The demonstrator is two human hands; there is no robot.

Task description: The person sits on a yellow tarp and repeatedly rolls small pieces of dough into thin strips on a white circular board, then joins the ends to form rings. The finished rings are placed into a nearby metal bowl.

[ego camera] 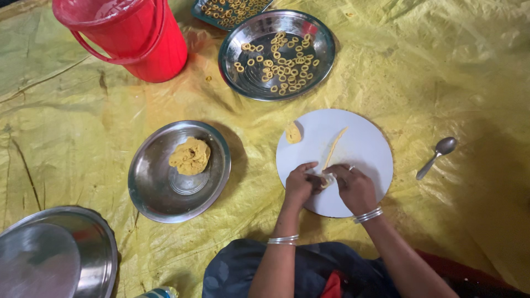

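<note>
- Nearest the lens, my dark-clad lap (265, 273) fills the bottom edge, both wrists ringed with silver bangles (283, 240).
- My left hand (300, 185) and right hand (355, 187) meet at the near edge of the round white board (364, 149), fingers of both pinched onto the near end of a thin rope of yellow dough (334, 150).
- The rope runs away from me across the board, lying flat on it; a small lump of dough (293, 133) sits on the board's far left part, apart from the rope.
- Left of the board, a steel plate (160, 193) holds a larger mound of dough (190, 156).
- Beyond the board, a second steel plate (243, 83) carries many small dough rings (281, 60); a further tray of rings (229, 11) shows behind it at the top edge.
- Far left of that, beyond the mound plate, stands a red bucket (132, 36).
- Right of the board lies a steel spoon (437, 156), well apart from it.
- Well left of the board, at the near corner, a large steel lid or pan (55, 254) is partly in shot.
- Everything rests on a crumpled yellow plastic sheet (441, 66) spread over the floor.
</note>
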